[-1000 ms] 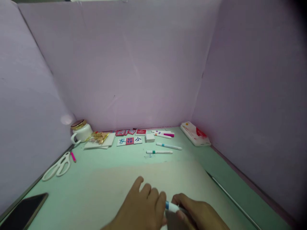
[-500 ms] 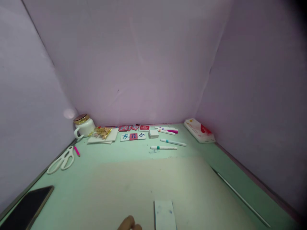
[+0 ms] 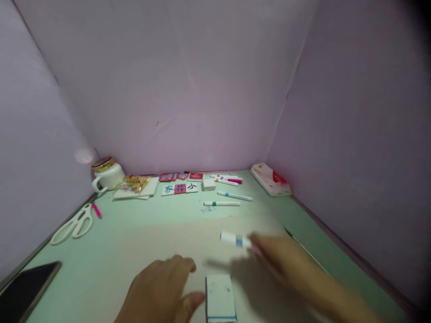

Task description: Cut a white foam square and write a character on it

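A white marker (image 3: 230, 239) with a blue band is gripped in my right hand (image 3: 272, 251), which is blurred and raised over the beige mat (image 3: 161, 237). The marker points left, and its shadow falls on the mat. At the near edge lies a small white block or stack of cards (image 3: 220, 296) with faint blue smudges and a blue line along its near end. Just left of it is my left hand (image 3: 161, 289), thumb and fingers apart, holding nothing. Its thumb tip is close to the block's left side; I cannot tell whether they touch.
Several markers (image 3: 222, 203) lie farther back, near small lettered cards (image 3: 180, 189) and a white block (image 3: 208, 184). Left are a lidded mug (image 3: 112, 176), scissors (image 3: 81, 222), a pink pencil stub (image 3: 97, 211) and a phone (image 3: 28, 291). A tissue pack (image 3: 271, 179) sits back right.
My right hand has come into view from the right with the marker. My left hand has moved farther up into view beside the white block. The view has shifted slightly.
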{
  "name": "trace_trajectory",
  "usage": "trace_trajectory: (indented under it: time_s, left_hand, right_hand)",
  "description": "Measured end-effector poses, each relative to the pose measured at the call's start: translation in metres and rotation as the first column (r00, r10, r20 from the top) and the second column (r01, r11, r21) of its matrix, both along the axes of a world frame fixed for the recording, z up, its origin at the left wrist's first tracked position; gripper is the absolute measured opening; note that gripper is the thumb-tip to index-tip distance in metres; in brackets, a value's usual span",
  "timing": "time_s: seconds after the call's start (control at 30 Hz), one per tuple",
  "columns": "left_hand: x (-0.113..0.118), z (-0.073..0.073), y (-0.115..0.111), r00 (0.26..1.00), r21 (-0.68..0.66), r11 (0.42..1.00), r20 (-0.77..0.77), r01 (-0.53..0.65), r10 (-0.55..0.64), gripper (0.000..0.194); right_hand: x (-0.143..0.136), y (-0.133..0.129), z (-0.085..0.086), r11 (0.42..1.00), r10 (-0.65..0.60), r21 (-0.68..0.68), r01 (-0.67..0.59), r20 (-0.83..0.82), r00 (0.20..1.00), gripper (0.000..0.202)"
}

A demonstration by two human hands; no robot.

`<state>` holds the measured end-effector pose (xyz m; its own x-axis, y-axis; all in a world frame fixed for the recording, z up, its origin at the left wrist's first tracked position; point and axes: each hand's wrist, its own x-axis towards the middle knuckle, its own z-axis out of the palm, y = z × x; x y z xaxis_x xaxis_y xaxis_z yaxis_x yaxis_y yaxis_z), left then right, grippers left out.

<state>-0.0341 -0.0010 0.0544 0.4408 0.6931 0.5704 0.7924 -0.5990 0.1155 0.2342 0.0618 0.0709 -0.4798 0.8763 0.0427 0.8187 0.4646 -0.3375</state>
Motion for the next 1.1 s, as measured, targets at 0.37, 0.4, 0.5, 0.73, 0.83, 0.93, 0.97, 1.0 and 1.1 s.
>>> trace_trajectory:
  time_s: [0.37,0.4,0.5,0.73,0.83,0.93,0.97,1.0,1.1]
  left_hand:
    - [-0.003,-0.025,0.019,0.972,-0.154,0.988,0.229,-0.023,0.059,0.017]
    - [-0.005,-0.025,0.019,0.969,-0.164,0.986,0.239,-0.029,0.068,0.017]
    - [-0.005,-0.024,0.020,0.965,-0.174,0.985,0.256,-0.019,0.064,0.017]
    - [0.001,-0.027,0.023,0.964,-0.189,0.982,0.264,0.024,0.027,0.019]
    - [-0.002,-0.022,0.022,0.960,-0.178,0.984,0.275,0.001,0.048,0.019]
    - [-0.006,-0.012,0.020,0.975,-0.008,0.997,0.209,-0.081,0.081,0.015]
    - [-0.006,-0.010,0.019,0.986,0.081,0.991,0.142,-0.103,0.091,0.020]
    - [-0.005,-0.009,0.017,0.994,0.159,0.982,0.060,-0.104,0.096,0.027]
    - [0.003,-0.020,0.006,0.991,0.195,0.981,-0.124,-0.021,0.045,0.021]
  right_hand:
    - [-0.008,0.182,-0.014,0.985,-0.118,0.139,0.104,0.094,0.989,0.028]
    - [-0.009,0.182,-0.015,0.986,-0.106,0.141,0.092,0.099,0.989,0.027]
    - [-0.011,0.175,-0.016,0.983,-0.089,0.171,0.069,0.113,0.990,0.028]
    - [-0.035,0.145,-0.019,0.977,0.104,0.164,-0.133,0.174,0.979,0.027]
    - [-0.048,0.129,-0.012,0.976,0.109,0.163,-0.143,0.203,0.973,0.027]
    - [-0.057,0.092,0.005,0.971,0.139,0.164,-0.175,0.213,0.967,0.018]
    - [-0.058,0.074,0.010,0.964,0.186,0.150,-0.220,0.213,0.959,0.014]
    - [-0.060,0.055,0.012,0.952,0.242,0.138,-0.275,0.212,0.947,0.016]
    - [-0.059,-0.002,-0.005,0.902,0.390,0.111,-0.418,0.207,0.897,0.027]
